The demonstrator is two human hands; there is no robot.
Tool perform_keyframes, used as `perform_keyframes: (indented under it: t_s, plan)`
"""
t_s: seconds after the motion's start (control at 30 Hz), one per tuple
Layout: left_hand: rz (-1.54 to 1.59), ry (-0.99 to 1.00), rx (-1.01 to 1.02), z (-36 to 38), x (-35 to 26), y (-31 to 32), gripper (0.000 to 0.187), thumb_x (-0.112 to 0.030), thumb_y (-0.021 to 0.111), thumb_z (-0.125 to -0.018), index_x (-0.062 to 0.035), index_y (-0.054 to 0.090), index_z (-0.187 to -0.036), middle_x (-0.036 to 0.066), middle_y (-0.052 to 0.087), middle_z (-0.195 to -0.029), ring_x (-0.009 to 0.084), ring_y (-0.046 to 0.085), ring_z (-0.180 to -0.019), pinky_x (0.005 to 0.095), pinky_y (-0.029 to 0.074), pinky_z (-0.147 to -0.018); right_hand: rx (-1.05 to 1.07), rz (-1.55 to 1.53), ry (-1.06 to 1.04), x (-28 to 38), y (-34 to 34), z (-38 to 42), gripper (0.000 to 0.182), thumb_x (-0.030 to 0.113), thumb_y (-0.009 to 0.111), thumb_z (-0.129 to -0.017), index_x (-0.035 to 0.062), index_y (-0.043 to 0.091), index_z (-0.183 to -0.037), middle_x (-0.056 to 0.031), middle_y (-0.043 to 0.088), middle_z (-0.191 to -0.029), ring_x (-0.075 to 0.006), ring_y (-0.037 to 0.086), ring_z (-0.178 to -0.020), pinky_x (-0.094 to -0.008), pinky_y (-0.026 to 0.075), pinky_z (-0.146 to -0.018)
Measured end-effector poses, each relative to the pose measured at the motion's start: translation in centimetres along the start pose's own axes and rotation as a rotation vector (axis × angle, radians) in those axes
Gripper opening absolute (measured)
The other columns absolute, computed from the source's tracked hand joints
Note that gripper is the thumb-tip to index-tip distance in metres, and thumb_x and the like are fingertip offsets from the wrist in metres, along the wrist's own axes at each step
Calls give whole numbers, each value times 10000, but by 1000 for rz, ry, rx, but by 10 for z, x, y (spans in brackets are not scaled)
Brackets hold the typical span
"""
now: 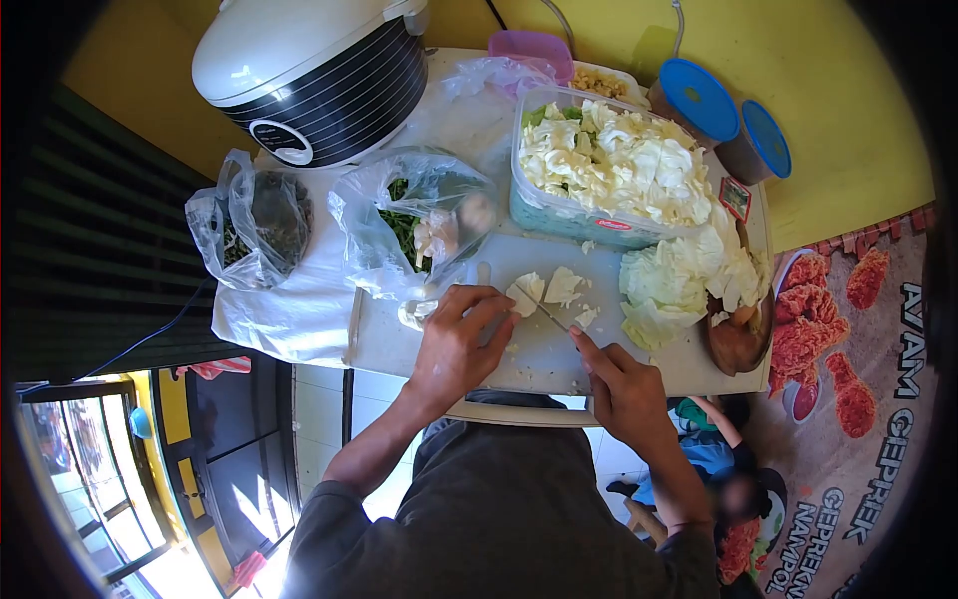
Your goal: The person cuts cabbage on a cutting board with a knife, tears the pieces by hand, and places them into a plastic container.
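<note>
My right hand (624,387) grips a knife (549,314), index finger stretched along its spine. The blade crosses a pale piece of cabbage (524,292) on the white cutting board (489,371). On the left side of that piece, the bent fingers of my left hand (461,337) hold its edge. Another cut cabbage piece (565,286) and small scraps lie just right of the blade. A partly cut cabbage head (667,288) rests at the board's right. Beyond the board stands a clear plastic tub (574,215) heaped with shredded cabbage.
A plastic bag (359,215) with greens and a second bag (261,225) lie left. Behind them stands a rice cooker (309,90). Blue-lidded containers (699,100) are at the back right, a brown bowl (736,344) at the right edge. Another person (733,499) is low at right.
</note>
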State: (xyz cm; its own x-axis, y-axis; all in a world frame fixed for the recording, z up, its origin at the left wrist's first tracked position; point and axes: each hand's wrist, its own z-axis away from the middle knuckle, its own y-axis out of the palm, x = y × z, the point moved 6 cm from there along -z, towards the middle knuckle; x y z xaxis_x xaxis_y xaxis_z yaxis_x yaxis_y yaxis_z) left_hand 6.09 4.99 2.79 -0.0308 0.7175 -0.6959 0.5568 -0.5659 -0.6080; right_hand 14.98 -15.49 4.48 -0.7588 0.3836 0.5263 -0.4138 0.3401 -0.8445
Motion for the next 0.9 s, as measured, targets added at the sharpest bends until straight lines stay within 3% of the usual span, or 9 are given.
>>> perform_keyframes:
  t_s: [0.07,0.23,0.33,0.9]
  plan:
    - [-36,-69,-44,-2,-8,1,239,-73,844,-832,-65,773,-1060,109,720,-1049,296,706,-973,402,587,-819,-8,-15,9,-4,1,-2,667,-13,653,-898,177,535,-1526,-89,644,-831,-289,656,-608,-415,547,-555]
    - [-30,-3,-22,-1,-3,4,260,-103,859,-826,-72,774,-1070,110,714,-1059,299,713,-953,406,596,-806,21,-95,81,-1,1,-5,596,-32,613,-942,139,552,-1510,-135,663,-840,-307,654,-613,-415,540,-576]
    - [-12,8,8,-3,-2,1,252,-104,855,-832,-71,774,-1069,110,713,-1061,299,714,-952,407,597,-804,-27,-83,33,4,6,-3,687,-23,638,-908,163,496,-1554,-107,620,-822,-308,647,-611,-432,553,-573]
    - [16,-26,20,-7,1,2,238,-80,850,-829,-64,781,-1056,100,711,-1049,286,711,-946,397,592,-789,64,58,35,13,19,-23,693,-2,647,-902,131,476,-1561,-118,590,-796,-313,619,-555,-440,541,-530]
